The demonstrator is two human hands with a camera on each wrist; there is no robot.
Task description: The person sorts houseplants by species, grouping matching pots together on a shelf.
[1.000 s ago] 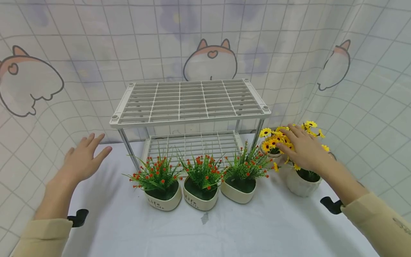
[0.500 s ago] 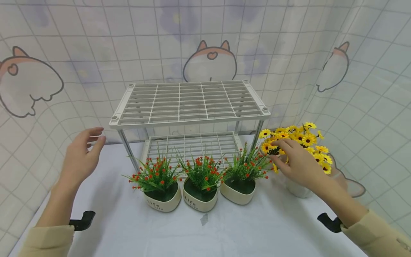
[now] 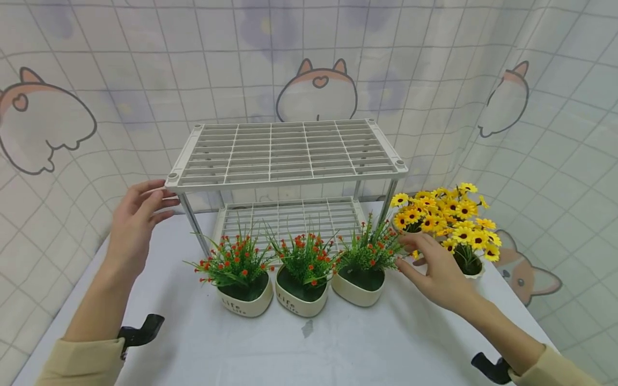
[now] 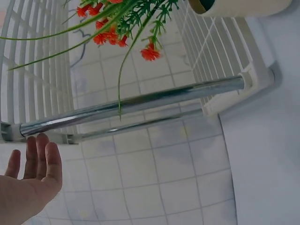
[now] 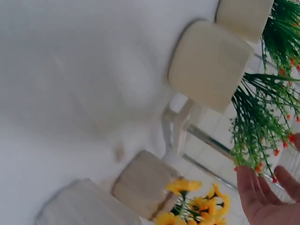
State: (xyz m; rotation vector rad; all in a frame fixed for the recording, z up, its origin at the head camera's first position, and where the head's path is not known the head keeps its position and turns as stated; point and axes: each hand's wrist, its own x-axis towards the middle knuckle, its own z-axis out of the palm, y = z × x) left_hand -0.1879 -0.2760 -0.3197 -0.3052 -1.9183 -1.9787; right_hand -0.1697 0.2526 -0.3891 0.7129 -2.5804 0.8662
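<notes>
A white two-tier shelf (image 3: 289, 185) with slatted tiers and metal posts stands on the table. At its front left corner is my left hand (image 3: 134, 230), fingers loosely bent behind the top tier's edge; in the left wrist view its fingertips are right at the upper end of a metal post (image 4: 136, 108). Before the shelf three cream pots of red-flowered greenery stand in a row: a left pot (image 3: 245, 305), a middle pot (image 3: 302, 305) and a right pot (image 3: 359, 294). My right hand (image 3: 441, 276), relaxed and holding nothing, hovers beside the right pot's foliage (image 5: 262, 126).
Yellow daisy-like flowers (image 3: 458, 214) in pale pots stand to the right of the shelf, just behind my right hand. A patterned curtain (image 3: 241, 64) closes in the back and sides. The white tablecloth (image 3: 309, 359) has a small grey mark in front of the pots.
My left hand has moved right and forward to the shelf's front left corner. My right hand has come down and left, off the yellow flowers toward the right red-flowered plant. The pots and shelf stay put.
</notes>
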